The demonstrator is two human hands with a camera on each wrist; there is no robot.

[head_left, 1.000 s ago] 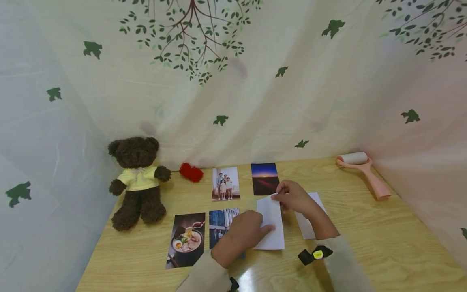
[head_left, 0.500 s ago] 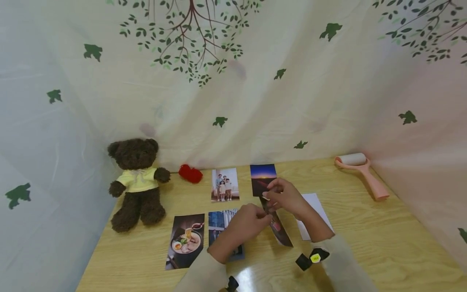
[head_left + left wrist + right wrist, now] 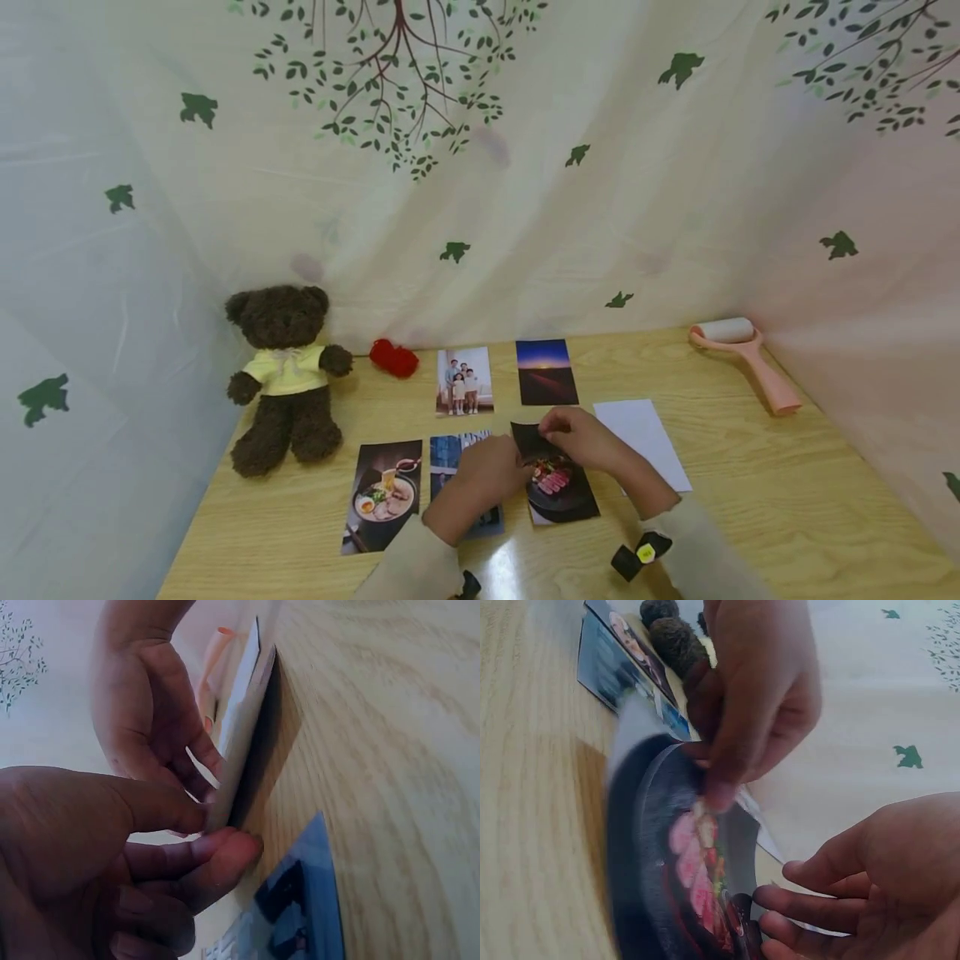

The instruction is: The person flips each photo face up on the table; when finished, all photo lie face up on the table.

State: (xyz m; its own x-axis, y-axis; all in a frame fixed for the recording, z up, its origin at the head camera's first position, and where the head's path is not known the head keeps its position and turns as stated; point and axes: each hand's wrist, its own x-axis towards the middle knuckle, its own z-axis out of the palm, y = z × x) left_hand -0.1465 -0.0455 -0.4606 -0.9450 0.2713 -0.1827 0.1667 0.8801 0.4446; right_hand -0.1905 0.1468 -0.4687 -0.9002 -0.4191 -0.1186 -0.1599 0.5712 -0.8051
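Observation:
A dark photo of sliced pink meat (image 3: 564, 498) is lifted and tilted over the table, picture side showing; a white sliver shows under its near left corner. My left hand (image 3: 483, 479) pinches its left edge between thumb and fingers, as the left wrist view shows. At its far edge is my right hand (image 3: 585, 437); in the right wrist view those fingers (image 3: 802, 904) are extended and touch or nearly touch the photo, thumb apart. Left of it lies a photo of people before a building (image 3: 444, 454), partly hidden by my left hand. A white card (image 3: 648, 442) lies at right.
A ramen photo (image 3: 386, 496) lies at left. Further back are a family photo (image 3: 465, 382), a sunset photo (image 3: 545, 372) and a red bundle (image 3: 393, 358). A brown teddy bear (image 3: 285, 367) sits back left; a pink-handled lint roller (image 3: 757, 362) rests back right.
The photo has been turned over from its white back to its picture side, between my hands. My right hand has come nearer to me, uncovering the sunset photo.

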